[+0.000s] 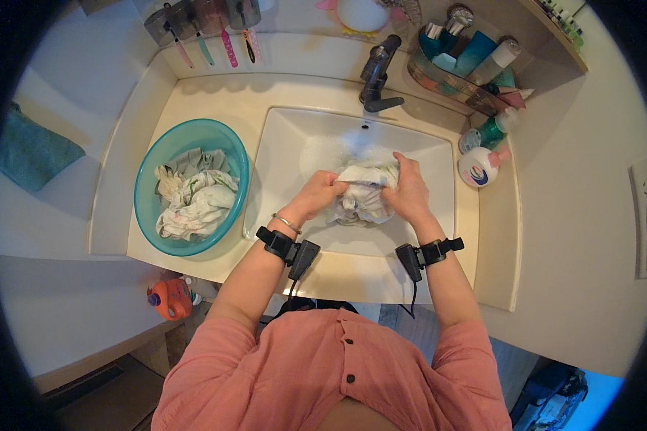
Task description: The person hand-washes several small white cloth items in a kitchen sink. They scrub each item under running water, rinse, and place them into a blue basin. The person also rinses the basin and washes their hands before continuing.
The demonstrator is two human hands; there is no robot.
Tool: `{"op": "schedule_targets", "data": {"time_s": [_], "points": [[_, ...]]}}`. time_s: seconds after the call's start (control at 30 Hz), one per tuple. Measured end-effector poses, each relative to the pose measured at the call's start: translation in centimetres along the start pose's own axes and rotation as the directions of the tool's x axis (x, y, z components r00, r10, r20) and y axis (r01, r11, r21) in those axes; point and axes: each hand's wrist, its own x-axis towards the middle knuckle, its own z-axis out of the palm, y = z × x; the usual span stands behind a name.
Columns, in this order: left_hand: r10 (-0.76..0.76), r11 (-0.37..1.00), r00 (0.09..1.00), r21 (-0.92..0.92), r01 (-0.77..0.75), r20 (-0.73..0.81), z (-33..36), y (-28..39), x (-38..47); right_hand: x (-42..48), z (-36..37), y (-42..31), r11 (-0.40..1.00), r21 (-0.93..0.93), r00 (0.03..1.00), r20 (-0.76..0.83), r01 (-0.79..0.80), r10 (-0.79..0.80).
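A wet white cloth garment (364, 196) with faint coloured patterns hangs between my two hands in the white rectangular sink (280, 178). My left hand (319, 195) pinches its upper left edge, a metal bangle on that wrist. On the opposite side, my right hand (411, 188) grips the cloth with the fingers along its right edge. Suds or water lie behind the cloth, below the dark faucet (376, 75). The cloth covers the lower part of the basin. To the left, a teal plastic basin (145, 199) holds crumpled damp clothes (199, 199).
A white pump bottle (477, 168) and a green pump bottle (490, 133) stand right of the sink. Behind them is a clear organizer (447, 81) of toiletries. Toothbrushes (229, 48) hang under cups at the back left. A towel (40, 151) hangs at far left.
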Motion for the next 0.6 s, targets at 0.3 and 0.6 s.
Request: {"op": "schedule_targets", "data": {"time_s": [0.3, 0.6], "points": [[-0.102, 0.951, 0.995, -0.294, 0.096, -0.006, 1.1, -1.0, 0.0, -2.3, 2.3, -0.2, 0.872, 0.256, 0.864, 0.410, -0.417, 0.293], [0.020, 0.804, 0.989, -0.585, -0.102, -0.144, -1.6, -2.6, -0.3, -2.5, 1.5, 4.6, 0.936, 0.131, 0.904, 0.332, -0.328, 0.270]]}}
